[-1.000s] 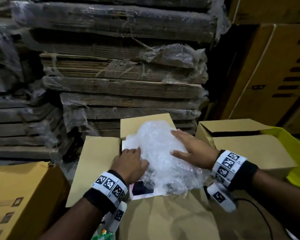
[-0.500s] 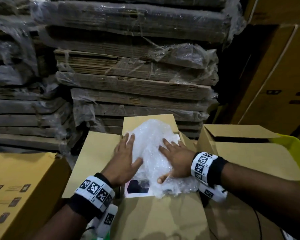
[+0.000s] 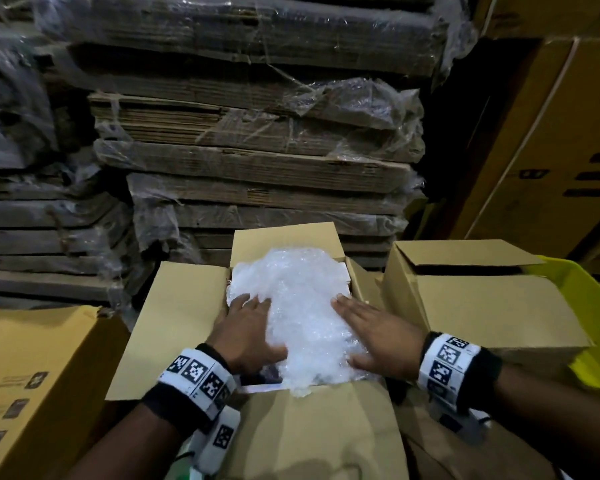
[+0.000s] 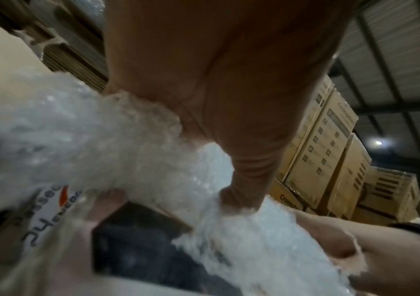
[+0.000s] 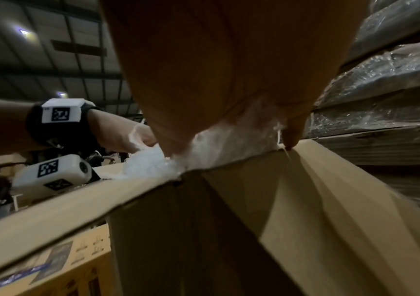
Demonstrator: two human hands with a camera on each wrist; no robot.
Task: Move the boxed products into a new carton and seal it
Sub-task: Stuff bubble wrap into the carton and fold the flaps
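Your fingers (image 3: 253,303) lie flat, both hands having spread since a second ago to press the bubble wrap (image 3: 298,306) over the boxed products (image 4: 133,240) filling the carton (image 3: 187,306), while both wrist views show palms on wrap, so flaps likely close next.

- The boxed products (image 3: 257,384) inside the carton (image 3: 174,317) are almost wholly covered by the bubble wrap (image 3: 302,313); only a dark corner is seen.
- The print on one box is blurred in the left wrist view.
- The left hand (image 4: 216,90) is cut off there by the top edge.
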